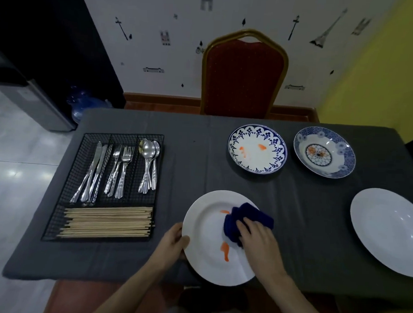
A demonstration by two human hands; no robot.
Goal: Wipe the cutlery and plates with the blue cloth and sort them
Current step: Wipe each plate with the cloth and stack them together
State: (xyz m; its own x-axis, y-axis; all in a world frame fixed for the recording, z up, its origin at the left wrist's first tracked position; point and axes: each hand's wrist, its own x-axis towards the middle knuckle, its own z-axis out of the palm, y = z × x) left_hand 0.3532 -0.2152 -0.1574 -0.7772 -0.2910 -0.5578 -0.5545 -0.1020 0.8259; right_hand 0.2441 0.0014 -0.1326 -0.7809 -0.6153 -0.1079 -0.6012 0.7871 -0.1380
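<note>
So we're mid-wipe on the nearest plate. The round white china plate (pixel 210 258) sits at the front edge of the bench (pixel 292 231), which has a dark grey cloth over it. The left hand (pixel 173 243) pinches the plate's left rim, grip closed on it, thumb on top. The right hand (pixel 258 239) presses the bunched dark blue cloth (pixel 245 219) flat onto the plate's middle, fingers spread over the cloth rather than curled round it.

Two orange smears are still on there: one (pixel 225 212) just left of the cloth, one (pixel 225 251) below it. I'd say the next move is dragging the cloth over both while the left hand keeps the plate from sliding.

To the left, the black wire tray (pixel 56 220) already holds wooden chopsticks (pixel 108 220), knives (pixel 91 172), forks (pixel 121 171) and spoons (pixel 149 163), each in its own compartment. Far right, a plain white plate (pixel 387 230) looks clean. Further back, a blue-patterned plate (pixel 257 149) has orange marks, and a blue floral bowl-plate (pixel 324 152) sits beside it.

No readable brands or writing anywhere.
</note>
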